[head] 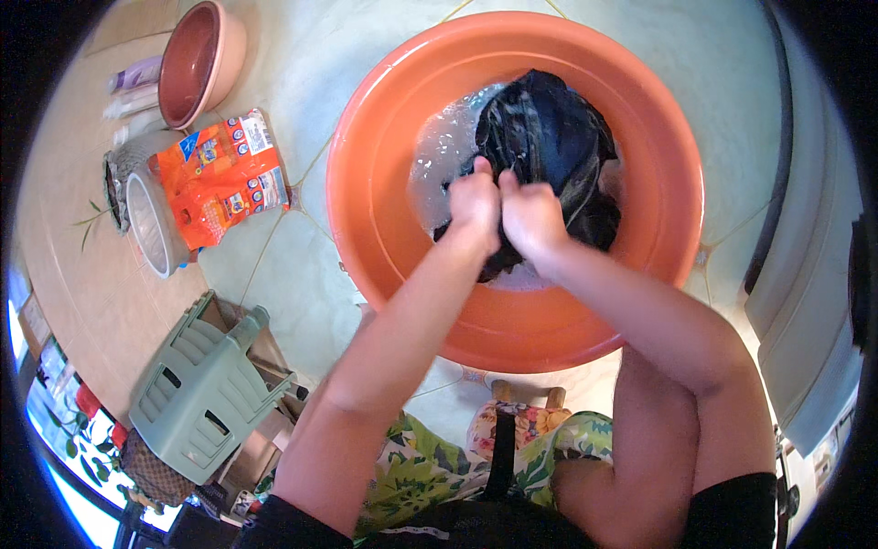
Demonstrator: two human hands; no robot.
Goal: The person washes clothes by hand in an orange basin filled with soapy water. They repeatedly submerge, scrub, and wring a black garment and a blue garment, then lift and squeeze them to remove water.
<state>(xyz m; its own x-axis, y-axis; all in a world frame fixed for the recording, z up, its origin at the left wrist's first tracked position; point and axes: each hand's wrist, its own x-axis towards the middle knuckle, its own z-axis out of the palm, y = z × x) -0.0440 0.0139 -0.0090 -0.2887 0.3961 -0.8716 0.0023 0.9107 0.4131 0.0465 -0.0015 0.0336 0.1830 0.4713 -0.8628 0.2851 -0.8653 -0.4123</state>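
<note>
A wet dark garment (549, 130) lies bunched in a large orange plastic basin (384, 226). Soapy water (442, 147) with suds shows around the cloth, mostly on its left side. My left hand (475, 206) grips a fold of the garment near the basin's middle. Right beside it, my right hand (531, 213) is closed on the same cloth, thumb upward. The two fists almost touch, and the fabric between and under them is partly hidden.
On the left stand a smaller brown basin (202, 65), several bottles (137, 89), an orange detergent bag (219, 178) and a whitish plastic tub (151, 223). A grey-green plastic stool-like piece (206, 391) is lower left. A grey panel (809, 274) borders the right side.
</note>
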